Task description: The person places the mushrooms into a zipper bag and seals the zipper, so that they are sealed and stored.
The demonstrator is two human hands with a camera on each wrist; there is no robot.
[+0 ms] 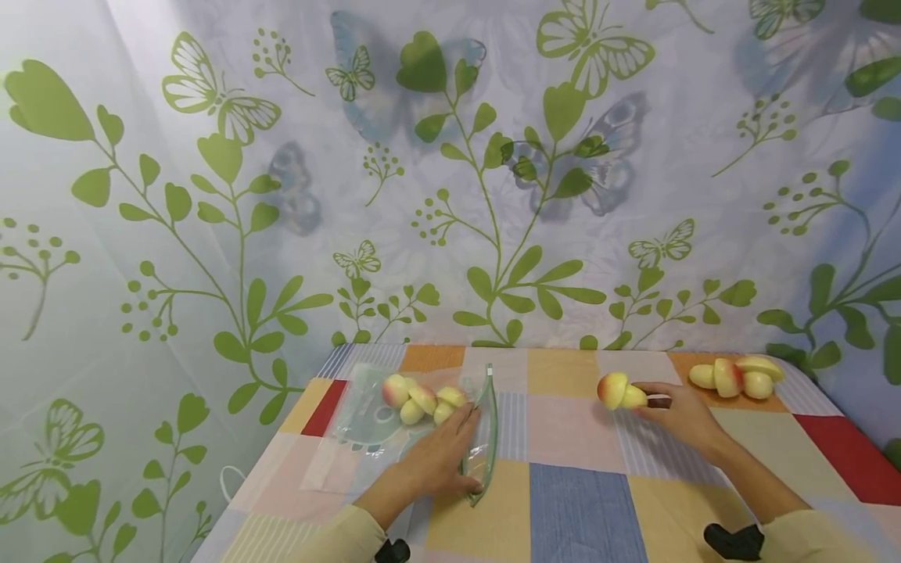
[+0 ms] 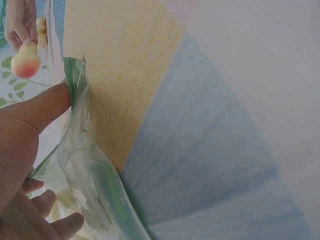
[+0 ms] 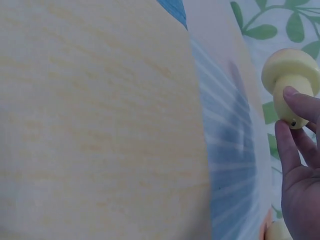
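Note:
My right hand point(image 1: 679, 414) pinches a toy mushroom point(image 1: 615, 391) by its stem, raised above the table. Its cap is yellow with a red blush, and a small dark spot marks the stem end in the right wrist view. My left hand point(image 1: 436, 461) grips a clear zip bag point(image 1: 355, 407) at its mouth, with the thumb at one end of the green zip strip point(image 2: 75, 80) and the other fingers bent near the opposite part. Several more toy mushrooms point(image 1: 422, 396) lie within the bag's outline, left of the zip, partly hidden by the left fingers.
At the right rear of the table, several toy mushrooms point(image 1: 728, 377) lie in a cluster beyond my right hand. A patchwork cloth point(image 1: 577, 500) covers the table. Behind it hangs a curtain point(image 1: 450, 195) with leaves and butterflies. A thin white loop point(image 1: 228, 481) shows at the left edge.

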